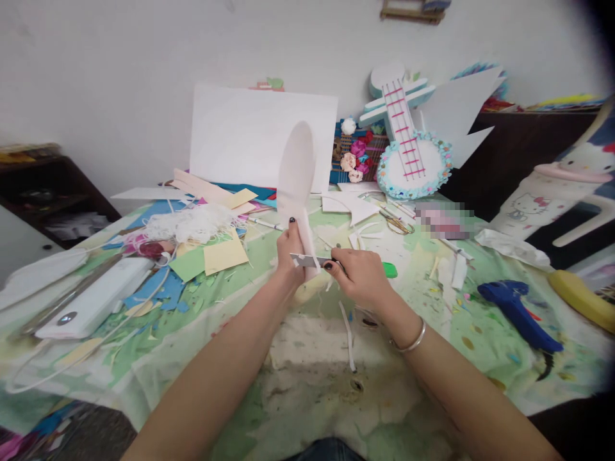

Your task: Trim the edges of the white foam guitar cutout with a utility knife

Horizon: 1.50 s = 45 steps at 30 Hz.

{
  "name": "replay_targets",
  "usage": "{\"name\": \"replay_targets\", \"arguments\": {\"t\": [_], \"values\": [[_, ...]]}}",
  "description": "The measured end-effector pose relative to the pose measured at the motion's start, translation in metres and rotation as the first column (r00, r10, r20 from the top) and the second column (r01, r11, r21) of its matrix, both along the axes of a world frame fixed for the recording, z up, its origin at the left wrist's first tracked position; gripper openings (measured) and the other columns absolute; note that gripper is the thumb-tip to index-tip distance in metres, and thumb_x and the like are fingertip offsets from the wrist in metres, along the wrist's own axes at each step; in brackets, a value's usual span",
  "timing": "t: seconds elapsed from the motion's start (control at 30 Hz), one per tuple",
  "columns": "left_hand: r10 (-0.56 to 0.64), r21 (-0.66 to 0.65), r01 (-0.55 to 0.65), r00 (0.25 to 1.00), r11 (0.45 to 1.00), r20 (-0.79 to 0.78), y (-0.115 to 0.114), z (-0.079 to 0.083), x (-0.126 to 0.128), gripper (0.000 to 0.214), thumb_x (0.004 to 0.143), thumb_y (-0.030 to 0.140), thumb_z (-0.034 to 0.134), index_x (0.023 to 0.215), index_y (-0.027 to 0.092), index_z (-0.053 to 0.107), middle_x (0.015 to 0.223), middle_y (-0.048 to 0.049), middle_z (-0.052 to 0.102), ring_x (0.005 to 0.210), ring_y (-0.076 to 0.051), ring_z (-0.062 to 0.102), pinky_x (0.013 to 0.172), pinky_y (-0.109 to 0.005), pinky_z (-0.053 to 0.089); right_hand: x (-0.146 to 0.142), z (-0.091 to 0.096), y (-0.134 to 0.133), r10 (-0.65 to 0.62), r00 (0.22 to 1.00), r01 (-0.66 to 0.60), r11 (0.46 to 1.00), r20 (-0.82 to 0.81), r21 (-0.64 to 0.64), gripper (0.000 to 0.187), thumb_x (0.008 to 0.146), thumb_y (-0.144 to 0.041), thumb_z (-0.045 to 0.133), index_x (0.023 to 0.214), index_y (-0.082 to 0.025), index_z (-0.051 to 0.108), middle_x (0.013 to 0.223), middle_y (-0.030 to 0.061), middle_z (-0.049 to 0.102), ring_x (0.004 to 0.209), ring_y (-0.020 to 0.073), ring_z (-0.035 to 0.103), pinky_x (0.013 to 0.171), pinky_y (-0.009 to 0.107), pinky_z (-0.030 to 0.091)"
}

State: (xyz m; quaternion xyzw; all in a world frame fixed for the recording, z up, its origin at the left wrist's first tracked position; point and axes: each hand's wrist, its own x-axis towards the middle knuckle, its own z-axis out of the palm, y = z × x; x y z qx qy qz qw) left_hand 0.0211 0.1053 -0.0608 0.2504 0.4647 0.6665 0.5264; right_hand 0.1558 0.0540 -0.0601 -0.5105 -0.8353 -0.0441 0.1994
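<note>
My left hand [291,251] is closed around the lower part of a white foam board cutout [295,166] with a rounded top, held upright over the table. In my right hand [360,274] is a utility knife [307,260], its green end showing past the fingers. The knife's blade lies across the cutout's lower edge, just beside my left hand. A thin white offcut strip [346,336] lies on the cloth below my hands.
A blue glue gun [516,314] and a banana [583,298] lie at the right, near a large cup [533,198]. Paper scraps, white string [192,224] and a white power bank [96,298] cover the left. Behind stand a white board [259,137] and a decorated model instrument [406,137].
</note>
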Motion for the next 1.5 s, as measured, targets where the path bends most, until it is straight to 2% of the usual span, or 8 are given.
{"name": "replay_targets", "arguments": {"t": [0.2, 0.4, 0.57, 0.67, 1.03, 1.23, 1.5], "values": [[-0.011, 0.089, 0.016, 0.998, 0.996, -0.061, -0.003, 0.000, -0.003, 0.041, 0.081, 0.053, 0.051, 0.061, 0.019, 0.042, 0.047, 0.0057, 0.039, 0.041, -0.008, 0.037, 0.043, -0.021, 0.031, 0.004, 0.004, 0.003, -0.043, 0.999, 0.043, 0.999, 0.001, -0.025, 0.039, 0.094, -0.046, 0.031, 0.075, -0.019, 0.053, 0.068, 0.0028, 0.060, 0.064, 0.0157, 0.052, 0.055, 0.028, 0.014], [-0.006, 0.112, 0.015, 0.997, 0.994, -0.082, 0.002, -0.008, -0.002, 0.045, 0.078, 0.058, 0.053, 0.059, 0.020, 0.038, 0.047, 0.0065, 0.035, 0.040, -0.007, 0.033, 0.041, -0.022, 0.027, 0.003, 0.002, 0.002, -0.006, 0.999, 0.006, 1.000, -0.033, 0.005, 0.041, 0.094, -0.047, 0.029, 0.075, -0.019, 0.053, 0.068, 0.0024, 0.060, 0.063, 0.0151, 0.051, 0.055, 0.028, 0.014], [0.031, 0.097, -0.010, 0.974, 0.995, -0.223, 0.006, -0.018, 0.004, 0.044, 0.081, 0.055, 0.050, 0.058, 0.020, 0.037, 0.049, 0.0056, 0.034, 0.042, -0.008, 0.033, 0.042, -0.023, 0.026, -0.002, 0.002, -0.002, 0.043, 0.998, -0.042, 0.999, -0.046, 0.021, 0.041, 0.094, -0.045, 0.027, 0.077, -0.019, 0.053, 0.068, 0.0022, 0.059, 0.063, 0.0149, 0.050, 0.055, 0.027, 0.016], [0.035, 0.089, -0.013, 0.968, 0.996, -0.250, 0.007, -0.020, 0.006, 0.042, 0.082, 0.053, 0.050, 0.058, 0.020, 0.038, 0.052, 0.0051, 0.034, 0.044, -0.008, 0.032, 0.044, -0.024, 0.027, -0.004, 0.002, -0.004, 0.060, 0.997, -0.059, 0.998, -0.038, 0.027, 0.039, 0.095, -0.043, 0.027, 0.079, -0.019, 0.053, 0.070, 0.0024, 0.059, 0.064, 0.0150, 0.051, 0.056, 0.027, 0.017], [0.006, 0.111, 0.013, 0.986, 0.994, -0.167, -0.002, -0.012, 0.007, 0.042, 0.082, 0.051, 0.053, 0.058, 0.020, 0.038, 0.048, 0.0061, 0.033, 0.041, -0.007, 0.031, 0.041, -0.022, 0.026, -0.003, 0.003, -0.004, 0.030, 0.999, -0.029, 0.999, -0.038, 0.023, 0.038, 0.094, -0.043, 0.028, 0.077, -0.019, 0.052, 0.067, 0.0021, 0.059, 0.061, 0.0148, 0.049, 0.055, 0.028, 0.015], [-0.112, 0.167, 0.129, 0.988, 0.977, -0.110, -0.007, -0.009, 0.004, 0.043, 0.082, 0.055, 0.050, 0.060, 0.019, 0.040, 0.045, 0.0059, 0.036, 0.039, -0.007, 0.032, 0.039, -0.021, 0.026, 0.002, 0.002, -0.001, -0.002, 0.998, 0.003, 1.000, -0.055, 0.017, 0.041, 0.094, -0.045, 0.028, 0.076, -0.019, 0.053, 0.065, 0.0020, 0.058, 0.060, 0.0146, 0.049, 0.055, 0.027, 0.016], [-0.092, 0.094, 0.095, 0.995, 0.991, -0.039, -0.008, 0.001, 0.003, 0.042, 0.078, 0.056, 0.055, 0.062, 0.019, 0.042, 0.043, 0.0072, 0.034, 0.037, -0.006, 0.034, 0.038, -0.020, 0.026, 0.006, 0.003, 0.002, -0.022, 0.998, 0.023, 1.000, -0.056, 0.011, 0.038, 0.092, -0.043, 0.030, 0.073, -0.019, 0.053, 0.063, 0.0020, 0.058, 0.059, 0.0151, 0.048, 0.055, 0.028, 0.016]]}}
